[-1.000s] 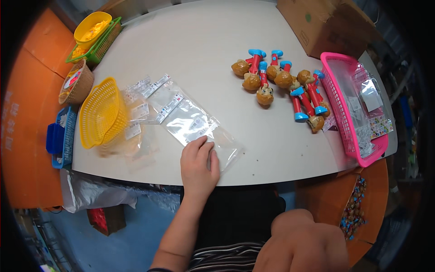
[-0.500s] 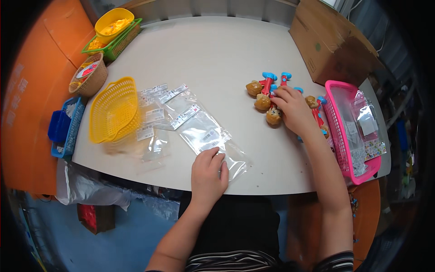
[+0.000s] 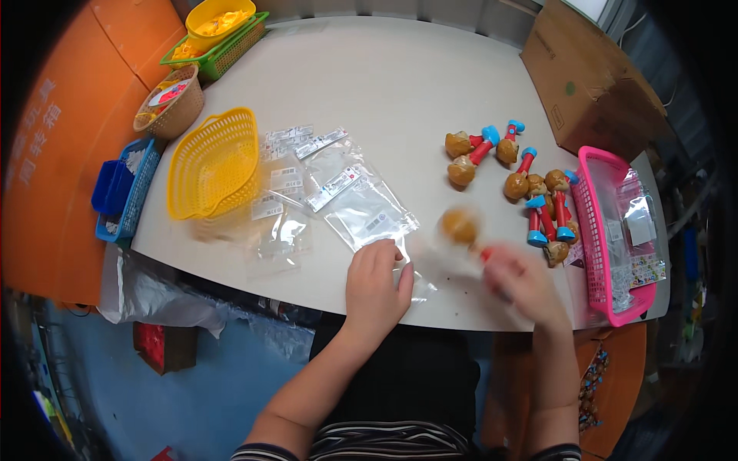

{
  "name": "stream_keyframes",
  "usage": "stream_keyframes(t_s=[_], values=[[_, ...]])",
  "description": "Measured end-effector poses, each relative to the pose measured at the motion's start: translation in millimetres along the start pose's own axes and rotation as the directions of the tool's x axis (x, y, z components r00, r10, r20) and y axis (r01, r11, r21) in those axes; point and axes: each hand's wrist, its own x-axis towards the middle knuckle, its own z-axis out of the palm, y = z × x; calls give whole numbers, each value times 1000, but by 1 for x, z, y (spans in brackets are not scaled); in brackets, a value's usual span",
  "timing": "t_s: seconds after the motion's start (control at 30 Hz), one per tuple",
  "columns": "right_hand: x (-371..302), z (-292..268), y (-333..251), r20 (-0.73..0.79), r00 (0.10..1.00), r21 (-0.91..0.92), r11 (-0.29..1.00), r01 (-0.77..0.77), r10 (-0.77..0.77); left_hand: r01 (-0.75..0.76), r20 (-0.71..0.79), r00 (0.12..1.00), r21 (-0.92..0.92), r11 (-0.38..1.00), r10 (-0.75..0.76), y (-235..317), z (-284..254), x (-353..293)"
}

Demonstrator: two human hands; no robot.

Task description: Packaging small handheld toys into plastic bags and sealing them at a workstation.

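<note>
Beside toy pile (image 3: 513, 173): pink basket (image 3: 596, 230), cardboard box (image 3: 588, 73).

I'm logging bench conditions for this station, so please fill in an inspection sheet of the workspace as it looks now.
Surface: pale table, rounded corners, mostly bare at the far end.
Job's things: clear zip bag under the left hand; brown toy with red handle, blurred, in the right hand; more such toys lying grouped.
Clutter: spare bags, yellow basket, pink basket, cardboard box, small bins.
Grippers: left hand flat on the bag; right hand blurred, gripping the toy.
Cables: nothing seen.
Surroundings: orange crate, blue floor.
</note>
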Motion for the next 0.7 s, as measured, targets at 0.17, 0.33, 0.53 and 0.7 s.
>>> stream_keyframes(t_s=[0.17,0.33,0.53,0.7], values=[[-21,34,11,67,997,-24,999,-23,25,25,68,997,-52,998,-21,9,4,8],[-19,32,20,-106,994,-154,988,1,-18,47,75,996,-120,992,-38,8,-1,4],[-17,43,38,-131,991,24,999,21,-18,-12,76,997,-112,994,21,17,-6,3],[-25,59,36,-225,954,-247,959,139,-196,-102,55,993,-105,989,108,22,-7,6]])
